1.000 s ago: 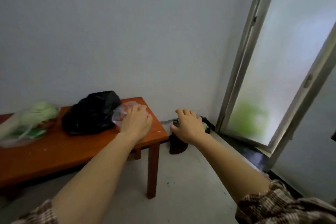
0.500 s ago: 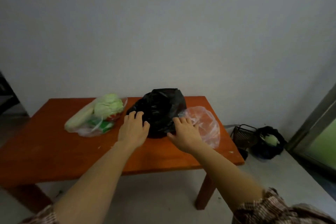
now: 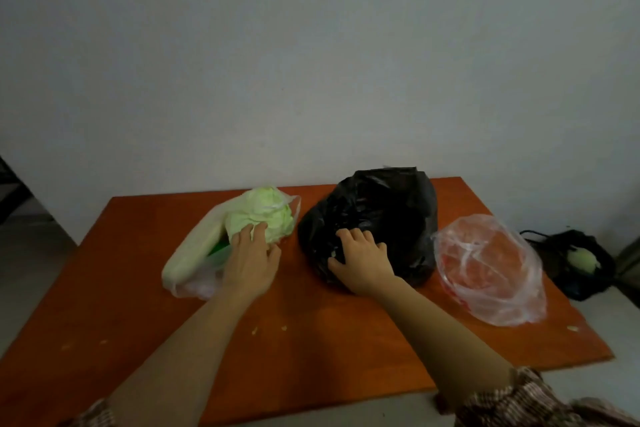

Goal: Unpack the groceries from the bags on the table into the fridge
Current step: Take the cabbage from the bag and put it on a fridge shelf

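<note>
Left hand [image 3: 250, 262], fingers relaxed, rests on the cabbage bag [image 3: 258, 215] at centre-left, its long axis slanting lower-left to upper-right. Right hand [image 3: 363, 265] curls into the black bag [image 3: 381, 204], centre frame. Both bags lie directly ahead on the table [image 3: 121, 270].

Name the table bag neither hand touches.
The clear bag at the right end; left hand touches the cabbage bag, right hand the black bag.
</note>
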Available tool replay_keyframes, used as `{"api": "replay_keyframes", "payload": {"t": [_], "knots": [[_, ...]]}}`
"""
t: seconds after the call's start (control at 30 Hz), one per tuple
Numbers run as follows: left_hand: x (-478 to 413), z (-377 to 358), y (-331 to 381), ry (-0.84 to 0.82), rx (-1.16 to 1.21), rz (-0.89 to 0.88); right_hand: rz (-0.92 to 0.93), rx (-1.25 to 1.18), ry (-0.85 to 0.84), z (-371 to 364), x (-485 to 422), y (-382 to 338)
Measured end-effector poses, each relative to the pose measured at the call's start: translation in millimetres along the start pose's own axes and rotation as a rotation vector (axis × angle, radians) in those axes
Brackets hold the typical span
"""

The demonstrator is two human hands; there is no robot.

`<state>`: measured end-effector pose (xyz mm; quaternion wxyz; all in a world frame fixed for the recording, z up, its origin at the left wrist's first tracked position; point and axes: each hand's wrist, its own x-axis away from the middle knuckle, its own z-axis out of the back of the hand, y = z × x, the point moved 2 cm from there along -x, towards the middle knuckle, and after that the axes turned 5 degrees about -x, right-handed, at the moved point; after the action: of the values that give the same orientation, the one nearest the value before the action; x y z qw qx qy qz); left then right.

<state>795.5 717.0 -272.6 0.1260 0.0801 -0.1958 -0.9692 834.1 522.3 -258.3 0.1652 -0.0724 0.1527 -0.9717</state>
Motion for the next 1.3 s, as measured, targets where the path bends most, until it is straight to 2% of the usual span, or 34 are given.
{"api": "replay_keyframes", "payload": {"t": [0.17,0.33,0.47,0.63,0.77,0.87,1.0,1.13,1.3], "knots": [[-72.0,1.8,-72.5,-0.066,-0.013,-0.003,-0.087,-0.079,-0.025,-24.3,-71.5,-58.0],[-127.6,-4.4,-120.4,-0.136,-0.096,-0.013,-0.116,-0.163,0.031,-42.7,-123.5,-96.4],[-157.3,-13.8,-142.5,-0.159,-0.092,-0.073,-0.209,-0.388,0.081,-51.6,-158.6,-102.3],[-182.7,-11.3,-154.3,-0.189,0.132,-0.087,-0.296,-0.753,0.199,-40.9,-196.3,-105.0],[-207.4,-7.8,-160.9,-0.123,0.28,0.021,-0.313,-0.921,0.297,-27.2,-231.8,-111.1],[-223.4,-13.0,-164.6,-0.145,0.381,0.159,-0.268,-1.016,0.177,-35.3,-260.9,-114.0],[-245.0,-25.7,-177.3,-0.188,0.448,0.31,-0.272,-0.935,0.004,-56.9,-295.2,-108.4],[-264.2,-37.6,-193.2,-0.254,0.411,0.376,-0.368,-1.011,-0.158,-71.4,-317.0,-98.3],[-277.3,-47.6,-190.9,-0.285,0.34,0.376,-0.62,-1.114,-0.465,-100.6,-309.5,-71.7]]}}
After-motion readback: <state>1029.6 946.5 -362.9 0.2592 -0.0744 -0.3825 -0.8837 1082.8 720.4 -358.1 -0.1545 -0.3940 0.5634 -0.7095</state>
